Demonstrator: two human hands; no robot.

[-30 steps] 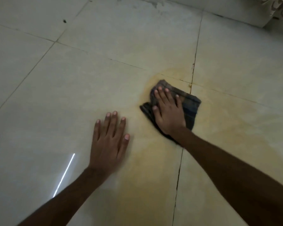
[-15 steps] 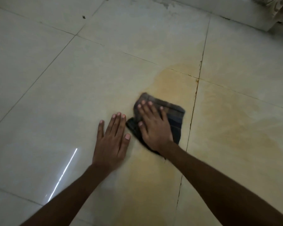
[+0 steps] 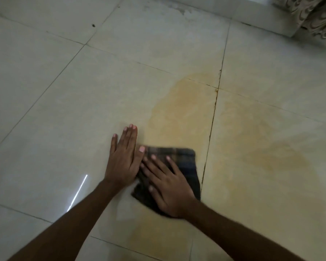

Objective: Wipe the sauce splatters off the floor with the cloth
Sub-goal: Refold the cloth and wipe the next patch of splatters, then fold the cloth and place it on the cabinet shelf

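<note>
A dark checked cloth point(image 3: 188, 164) lies folded flat on the pale tiled floor point(image 3: 45, 110). My right hand point(image 3: 167, 187) presses down on it, palm flat and fingers spread. My left hand point(image 3: 123, 157) rests flat on the bare tile just left of the cloth, fingers together, its thumb touching the cloth's upper left corner. A wide yellowish sauce smear point(image 3: 184, 110) spreads over the tiles beyond the cloth. The same stain runs to the right across the grout line point(image 3: 211, 129) and also shows below my arms.
A low white ledge point(image 3: 252, 16) runs along the far edge of the floor. Patterned fabric point(image 3: 312, 17) hangs at the top right corner. A small dark speck point(image 3: 93, 25) sits on a far tile. A bright light streak point(image 3: 77, 193) reflects left of my left forearm.
My right hand has dragged the cloth toward me and to the left, up against my left hand. My left hand has stayed planted. More of the smear beyond the cloth is uncovered.
</note>
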